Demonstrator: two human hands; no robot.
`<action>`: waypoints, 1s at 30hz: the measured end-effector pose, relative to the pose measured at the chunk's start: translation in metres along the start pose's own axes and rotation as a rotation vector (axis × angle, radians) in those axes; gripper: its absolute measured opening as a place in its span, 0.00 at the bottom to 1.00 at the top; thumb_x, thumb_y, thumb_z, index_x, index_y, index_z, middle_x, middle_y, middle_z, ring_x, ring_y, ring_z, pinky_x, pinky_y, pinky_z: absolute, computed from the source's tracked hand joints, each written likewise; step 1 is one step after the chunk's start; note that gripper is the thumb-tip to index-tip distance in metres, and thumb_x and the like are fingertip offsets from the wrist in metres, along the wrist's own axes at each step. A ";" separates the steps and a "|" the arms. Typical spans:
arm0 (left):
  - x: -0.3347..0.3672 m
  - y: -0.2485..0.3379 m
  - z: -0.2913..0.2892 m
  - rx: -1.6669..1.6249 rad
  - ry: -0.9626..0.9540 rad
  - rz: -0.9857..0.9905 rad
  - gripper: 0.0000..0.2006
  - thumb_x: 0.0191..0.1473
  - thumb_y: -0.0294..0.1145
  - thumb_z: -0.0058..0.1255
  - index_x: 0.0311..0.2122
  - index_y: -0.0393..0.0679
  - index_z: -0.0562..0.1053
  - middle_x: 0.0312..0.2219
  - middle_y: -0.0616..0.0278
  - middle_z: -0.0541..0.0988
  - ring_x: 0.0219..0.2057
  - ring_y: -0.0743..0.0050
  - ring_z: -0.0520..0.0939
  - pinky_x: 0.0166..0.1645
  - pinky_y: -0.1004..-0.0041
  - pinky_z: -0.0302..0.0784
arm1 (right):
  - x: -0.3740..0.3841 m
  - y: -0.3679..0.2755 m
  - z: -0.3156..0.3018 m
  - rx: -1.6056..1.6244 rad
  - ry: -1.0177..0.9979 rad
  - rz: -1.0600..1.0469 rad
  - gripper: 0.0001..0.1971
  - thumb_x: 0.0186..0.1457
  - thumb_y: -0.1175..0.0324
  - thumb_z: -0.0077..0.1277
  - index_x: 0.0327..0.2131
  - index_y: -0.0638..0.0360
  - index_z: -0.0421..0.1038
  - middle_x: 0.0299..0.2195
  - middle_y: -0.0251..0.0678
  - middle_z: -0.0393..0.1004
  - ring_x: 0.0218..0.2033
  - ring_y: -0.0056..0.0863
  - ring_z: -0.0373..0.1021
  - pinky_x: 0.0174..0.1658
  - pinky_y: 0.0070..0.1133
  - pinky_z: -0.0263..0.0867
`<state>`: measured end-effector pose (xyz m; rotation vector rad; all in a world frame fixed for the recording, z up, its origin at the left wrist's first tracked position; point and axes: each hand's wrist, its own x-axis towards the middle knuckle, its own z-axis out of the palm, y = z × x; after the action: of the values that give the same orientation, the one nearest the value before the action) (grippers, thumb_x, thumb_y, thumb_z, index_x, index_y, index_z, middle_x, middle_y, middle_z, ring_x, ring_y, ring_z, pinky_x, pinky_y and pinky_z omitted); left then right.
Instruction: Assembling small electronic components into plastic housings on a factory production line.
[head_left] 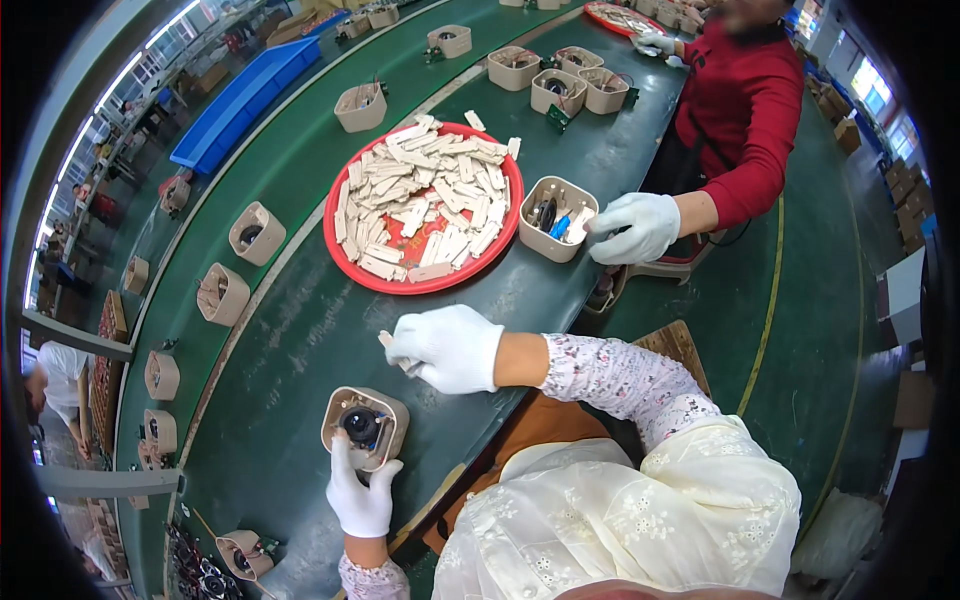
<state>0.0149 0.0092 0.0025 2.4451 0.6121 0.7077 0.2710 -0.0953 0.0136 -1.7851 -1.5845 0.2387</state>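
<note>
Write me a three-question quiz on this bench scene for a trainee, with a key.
1. True or false: the left hand is on a beige housing that has a round black part inside.
2. What colour is the round tray heaped with pale strips?
a) blue
b) red
c) yellow
3. Fill the gap: the right hand, in a white ____, holds a small pale piece.

Key: 1 true; 2 b; 3 glove.

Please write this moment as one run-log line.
left hand: holds beige box | right hand: holds pale piece | beyond: red tray
</note>
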 end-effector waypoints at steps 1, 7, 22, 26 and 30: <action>0.005 -0.001 -0.002 -0.002 -0.035 0.016 0.40 0.39 0.26 0.70 0.60 0.35 0.64 0.39 0.44 0.81 0.37 0.50 0.85 0.41 0.67 0.80 | -0.007 -0.002 0.004 -0.050 -0.009 0.024 0.07 0.52 0.65 0.55 0.36 0.48 0.75 0.35 0.37 0.73 0.35 0.36 0.75 0.38 0.32 0.71; 0.002 -0.002 -0.005 -0.019 -0.077 0.156 0.39 0.38 0.30 0.72 0.58 0.37 0.66 0.31 0.49 0.82 0.29 0.53 0.85 0.34 0.67 0.80 | -0.022 -0.004 0.015 -0.264 -0.174 0.069 0.20 0.54 0.68 0.52 0.52 0.46 0.66 0.37 0.40 0.71 0.33 0.42 0.76 0.35 0.34 0.73; -0.004 -0.015 -0.005 -0.105 -0.138 0.180 0.40 0.41 0.43 0.69 0.59 0.38 0.66 0.26 0.58 0.81 0.25 0.58 0.82 0.29 0.67 0.76 | 0.016 -0.069 0.010 -0.060 -0.491 -0.231 0.05 0.51 0.69 0.55 0.33 0.48 0.79 0.38 0.35 0.71 0.42 0.37 0.72 0.43 0.31 0.70; -0.005 -0.015 -0.005 -0.118 -0.165 0.164 0.40 0.41 0.42 0.69 0.59 0.39 0.67 0.25 0.59 0.80 0.25 0.59 0.82 0.30 0.67 0.76 | 0.019 -0.071 0.011 -0.138 -0.623 -0.173 0.07 0.51 0.70 0.54 0.34 0.50 0.79 0.37 0.37 0.70 0.41 0.38 0.72 0.44 0.31 0.70; -0.001 -0.011 -0.006 -0.096 -0.152 0.176 0.39 0.41 0.41 0.69 0.58 0.38 0.68 0.27 0.58 0.81 0.26 0.58 0.83 0.30 0.67 0.77 | 0.009 -0.068 0.015 -0.086 -0.505 -0.188 0.07 0.50 0.71 0.55 0.35 0.54 0.76 0.37 0.40 0.70 0.41 0.40 0.72 0.45 0.32 0.71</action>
<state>0.0079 0.0195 0.0000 2.4555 0.3001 0.5963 0.2109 -0.0825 0.0479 -1.7081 -2.1295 0.5729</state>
